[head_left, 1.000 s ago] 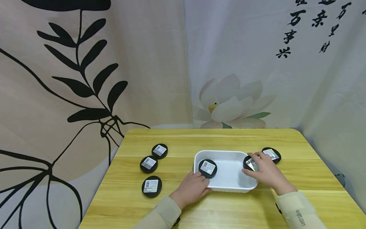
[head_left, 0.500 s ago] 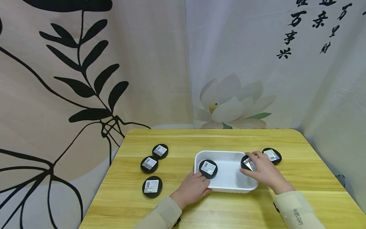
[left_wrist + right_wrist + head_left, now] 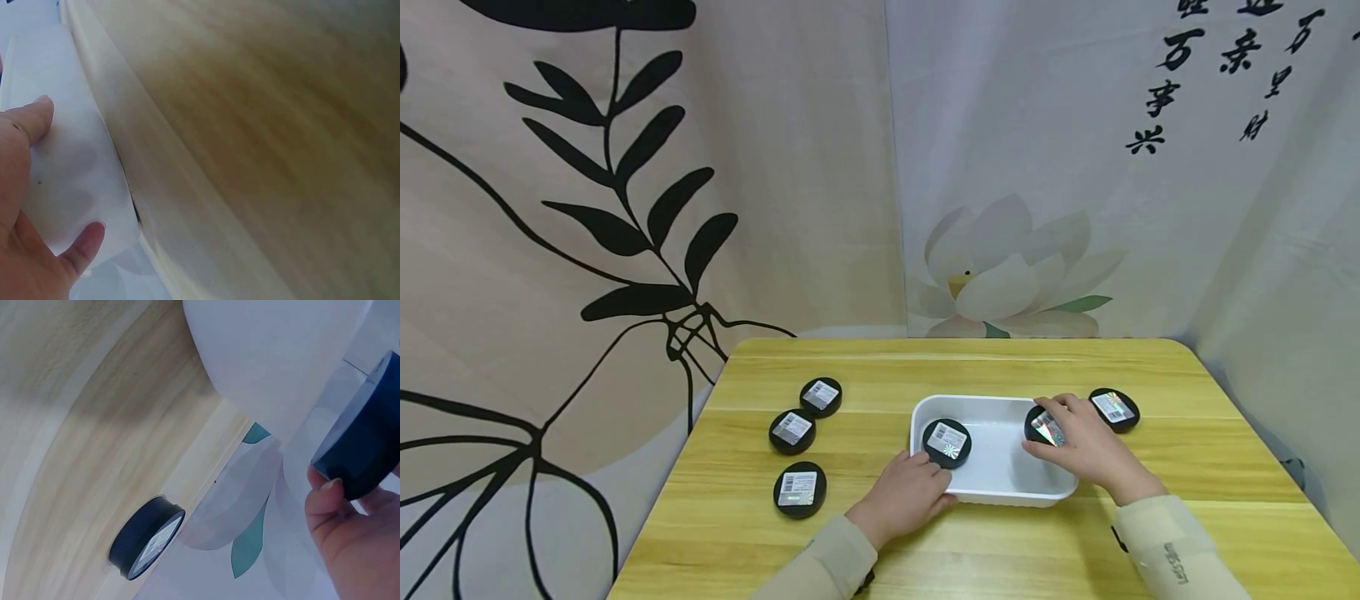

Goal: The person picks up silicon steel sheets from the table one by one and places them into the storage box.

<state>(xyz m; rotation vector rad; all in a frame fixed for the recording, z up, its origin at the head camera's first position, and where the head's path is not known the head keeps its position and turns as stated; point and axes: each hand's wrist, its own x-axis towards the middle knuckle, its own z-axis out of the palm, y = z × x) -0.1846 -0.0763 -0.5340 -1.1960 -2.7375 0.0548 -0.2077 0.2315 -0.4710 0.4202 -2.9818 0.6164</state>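
Observation:
My right hand [image 3: 1088, 443] grips a short, round black container [image 3: 1043, 427] with a shiny white label, over the right end of a white plastic tray [image 3: 996, 458]. In the right wrist view the thumb and fingertips pinch the side of that container [image 3: 365, 440], which is raised and tilted. At the tray's front left corner my left hand [image 3: 904, 492] holds the rim, its fingers over the edge. The left wrist view has its digits against the tray's outer wall [image 3: 72, 162]. A second labelled black container [image 3: 947, 442] lies inside the tray, at its left end.
Left of the tray, several black containers lie on the wooden table [image 3: 1000, 550]: one in front [image 3: 799, 490], two touching or nearly touching behind. Another container [image 3: 1115, 409] is at the right, beyond the right hand. A printed curtain [image 3: 812, 167] hangs behind the table.
The right hand has moved slightly left with the container, farther in over the tray. The left hand stays on the tray's corner, and the other containers have not moved.

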